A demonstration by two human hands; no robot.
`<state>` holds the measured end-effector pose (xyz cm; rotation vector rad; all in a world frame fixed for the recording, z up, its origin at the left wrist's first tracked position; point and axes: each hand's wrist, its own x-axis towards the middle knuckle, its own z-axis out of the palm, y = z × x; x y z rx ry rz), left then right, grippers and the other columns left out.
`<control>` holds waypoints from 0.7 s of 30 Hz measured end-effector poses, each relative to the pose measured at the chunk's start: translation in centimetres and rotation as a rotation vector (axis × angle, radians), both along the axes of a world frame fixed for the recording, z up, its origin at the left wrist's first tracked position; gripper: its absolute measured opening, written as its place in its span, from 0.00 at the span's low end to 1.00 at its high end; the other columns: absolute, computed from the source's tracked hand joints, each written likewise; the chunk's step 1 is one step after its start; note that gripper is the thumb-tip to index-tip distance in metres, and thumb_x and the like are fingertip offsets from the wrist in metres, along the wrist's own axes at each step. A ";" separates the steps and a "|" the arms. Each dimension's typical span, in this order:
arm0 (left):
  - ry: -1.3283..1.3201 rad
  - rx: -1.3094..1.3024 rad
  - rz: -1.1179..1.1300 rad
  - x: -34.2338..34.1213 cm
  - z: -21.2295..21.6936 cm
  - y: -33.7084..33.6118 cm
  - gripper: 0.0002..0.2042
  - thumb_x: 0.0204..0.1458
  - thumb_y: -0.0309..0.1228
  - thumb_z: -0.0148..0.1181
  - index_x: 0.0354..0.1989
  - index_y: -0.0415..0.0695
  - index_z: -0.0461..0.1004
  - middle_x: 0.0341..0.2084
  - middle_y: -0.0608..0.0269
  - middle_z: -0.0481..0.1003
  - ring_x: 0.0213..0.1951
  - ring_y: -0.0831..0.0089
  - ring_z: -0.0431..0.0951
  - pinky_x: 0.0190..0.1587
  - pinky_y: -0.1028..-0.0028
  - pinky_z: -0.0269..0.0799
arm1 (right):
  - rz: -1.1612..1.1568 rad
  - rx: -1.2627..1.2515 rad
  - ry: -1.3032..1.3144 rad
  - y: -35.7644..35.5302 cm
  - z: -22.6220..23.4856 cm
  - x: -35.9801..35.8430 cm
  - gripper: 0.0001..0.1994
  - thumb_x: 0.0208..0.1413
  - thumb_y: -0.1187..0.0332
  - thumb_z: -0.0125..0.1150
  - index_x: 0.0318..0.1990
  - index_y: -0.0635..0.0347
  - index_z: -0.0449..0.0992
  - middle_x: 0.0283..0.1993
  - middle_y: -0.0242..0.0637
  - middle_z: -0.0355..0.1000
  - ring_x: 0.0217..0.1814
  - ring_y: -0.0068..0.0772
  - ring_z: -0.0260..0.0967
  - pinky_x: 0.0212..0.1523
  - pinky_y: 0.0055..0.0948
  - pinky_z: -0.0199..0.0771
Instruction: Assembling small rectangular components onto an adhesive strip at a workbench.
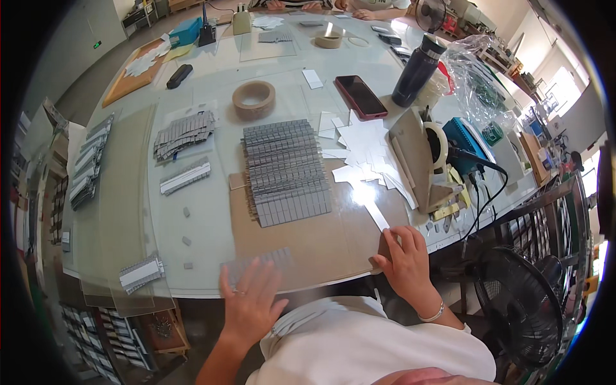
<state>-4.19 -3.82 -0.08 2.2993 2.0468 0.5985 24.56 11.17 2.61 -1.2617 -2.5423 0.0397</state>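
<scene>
My left hand (251,301), a little blurred, has its fingers spread over a grey segmented strip (277,258) at the cardboard's near edge. The index fingertip of my right hand (405,264) touches the near end of a white strip (376,215). That hand's thumb stands apart from the index finger, its tip by the cardboard's right edge. Between and beyond my hands, a large stack of grey segmented strips (289,170) lies in overlapping rows on the brown cardboard (308,247). The white strip reaches back to a loose pile of white pieces (369,144).
Beyond the stack are a tape roll (254,100), a phone (360,96) and a dark bottle (418,70). Smaller strip bundles (184,136) lie left. A holder with a tape roll (438,146) and cables stand right. A black fan (523,305) is beside me; other people's hands (364,14) show far off.
</scene>
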 end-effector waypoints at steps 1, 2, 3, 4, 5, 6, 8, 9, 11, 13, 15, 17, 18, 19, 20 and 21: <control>0.010 -0.008 -0.021 0.6 0.1 0.4 0.27 0.43 0.42 0.70 0.54 0.48 0.74 0.61 0.62 0.69 0.67 0.60 0.61 0.66 0.33 0.44 | -0.003 0.003 0.018 -0.2 0.0 0.3 0.26 0.50 0.66 0.68 0.56 0.65 0.70 0.56 0.46 0.64 0.61 0.54 0.60 0.63 0.47 0.61; 0.011 -0.013 -0.023 1.2 -0.1 0.8 0.27 0.43 0.42 0.70 0.54 0.48 0.74 0.61 0.62 0.69 0.67 0.60 0.61 0.66 0.33 0.44 | -0.006 -0.002 0.019 -0.2 -0.1 0.5 0.26 0.50 0.66 0.68 0.56 0.65 0.70 0.56 0.46 0.64 0.61 0.54 0.60 0.63 0.47 0.61; -0.004 -0.002 -0.058 1.7 -0.2 1.3 0.27 0.43 0.42 0.70 0.54 0.48 0.74 0.62 0.62 0.68 0.67 0.60 0.61 0.66 0.33 0.44 | -0.007 0.030 0.061 -0.1 -0.2 0.5 0.26 0.51 0.65 0.67 0.57 0.64 0.70 0.57 0.46 0.64 0.62 0.54 0.60 0.63 0.47 0.61; -0.019 0.010 -0.092 2.3 -0.3 1.7 0.28 0.43 0.43 0.70 0.54 0.49 0.74 0.62 0.62 0.68 0.67 0.61 0.61 0.65 0.33 0.44 | -0.007 0.061 0.103 0.0 -0.2 0.5 0.26 0.52 0.64 0.67 0.58 0.64 0.69 0.58 0.46 0.64 0.63 0.55 0.60 0.64 0.48 0.60; -0.008 0.027 -0.117 2.8 -0.3 2.2 0.28 0.43 0.43 0.70 0.55 0.48 0.74 0.62 0.62 0.67 0.68 0.60 0.61 0.65 0.33 0.44 | -0.009 0.060 0.105 0.4 -0.1 0.5 0.26 0.52 0.64 0.67 0.58 0.64 0.69 0.58 0.46 0.64 0.63 0.55 0.60 0.64 0.48 0.60; -0.006 0.026 -0.118 3.3 -0.3 2.5 0.28 0.43 0.43 0.70 0.55 0.48 0.74 0.62 0.62 0.67 0.68 0.60 0.61 0.65 0.33 0.44 | 0.061 0.062 0.066 0.8 0.0 0.4 0.27 0.52 0.64 0.66 0.58 0.64 0.69 0.58 0.46 0.64 0.64 0.55 0.59 0.65 0.49 0.60; -0.009 0.052 -0.152 4.1 -0.4 2.9 0.28 0.43 0.42 0.70 0.55 0.48 0.74 0.62 0.62 0.68 0.68 0.60 0.61 0.64 0.33 0.45 | 0.129 0.066 0.030 0.9 -0.2 0.7 0.27 0.53 0.63 0.66 0.59 0.63 0.68 0.58 0.46 0.65 0.64 0.55 0.59 0.66 0.49 0.59; -0.005 0.053 -0.154 4.4 -0.5 3.1 0.28 0.43 0.42 0.70 0.55 0.48 0.74 0.62 0.62 0.68 0.68 0.60 0.61 0.64 0.33 0.45 | 0.150 0.043 0.036 0.8 -0.7 1.1 0.26 0.54 0.63 0.65 0.60 0.63 0.68 0.58 0.45 0.65 0.63 0.53 0.60 0.66 0.49 0.59; -0.018 0.064 -0.154 4.8 -0.6 3.3 0.29 0.43 0.42 0.70 0.55 0.48 0.73 0.61 0.61 0.68 0.67 0.60 0.61 0.64 0.33 0.45 | 0.171 0.020 0.046 0.4 -0.9 1.7 0.26 0.55 0.63 0.64 0.60 0.62 0.68 0.58 0.44 0.65 0.62 0.52 0.61 0.67 0.50 0.58; -0.031 0.060 -0.147 5.0 -0.4 3.2 0.28 0.44 0.41 0.70 0.56 0.47 0.73 0.60 0.60 0.68 0.66 0.59 0.63 0.65 0.35 0.43 | 0.218 -0.033 0.062 -0.1 -0.6 2.4 0.26 0.53 0.67 0.66 0.59 0.62 0.70 0.56 0.43 0.67 0.61 0.49 0.62 0.67 0.49 0.59; -0.046 0.059 -0.145 5.2 -0.2 3.3 0.28 0.45 0.40 0.70 0.56 0.46 0.73 0.60 0.59 0.69 0.65 0.59 0.65 0.67 0.36 0.40 | 0.250 -0.009 0.073 -0.4 -1.0 2.9 0.24 0.51 0.70 0.67 0.57 0.62 0.72 0.54 0.42 0.68 0.58 0.48 0.64 0.65 0.48 0.63; -0.044 0.060 -0.145 5.4 -0.2 3.3 0.28 0.45 0.40 0.70 0.56 0.46 0.73 0.60 0.59 0.69 0.65 0.59 0.65 0.67 0.36 0.40 | 0.280 0.010 0.083 -0.5 -1.6 3.4 0.22 0.49 0.73 0.67 0.54 0.63 0.75 0.52 0.41 0.69 0.56 0.47 0.66 0.63 0.46 0.66; -0.045 0.056 -0.149 5.4 -0.2 3.4 0.28 0.45 0.40 0.70 0.56 0.46 0.73 0.60 0.59 0.69 0.65 0.59 0.65 0.67 0.36 0.40 | 0.298 0.044 0.131 -0.6 -2.0 3.6 0.20 0.47 0.77 0.68 0.51 0.63 0.76 0.50 0.40 0.70 0.54 0.46 0.68 0.59 0.44 0.70; -0.042 0.054 -0.150 5.5 -0.2 3.6 0.28 0.45 0.40 0.70 0.56 0.46 0.73 0.60 0.59 0.69 0.65 0.58 0.65 0.67 0.36 0.40 | 0.316 0.077 0.179 -0.6 -2.2 3.8 0.19 0.44 0.80 0.68 0.48 0.64 0.78 0.47 0.40 0.72 0.51 0.46 0.70 0.56 0.42 0.74; -0.040 0.052 -0.151 5.6 -0.1 3.8 0.28 0.45 0.40 0.70 0.56 0.45 0.73 0.60 0.59 0.68 0.65 0.58 0.65 0.67 0.36 0.40 | 0.312 0.073 0.179 -0.6 -2.1 3.7 0.19 0.44 0.80 0.68 0.48 0.64 0.78 0.47 0.40 0.72 0.51 0.46 0.70 0.56 0.42 0.74; -0.040 0.046 -0.151 5.7 -0.1 3.9 0.28 0.45 0.40 0.70 0.56 0.45 0.73 0.60 0.59 0.68 0.65 0.58 0.65 0.67 0.36 0.40 | 0.323 0.089 0.202 -0.4 -2.0 3.6 0.18 0.43 0.81 0.67 0.45 0.64 0.79 0.46 0.40 0.73 0.49 0.46 0.71 0.53 0.41 0.76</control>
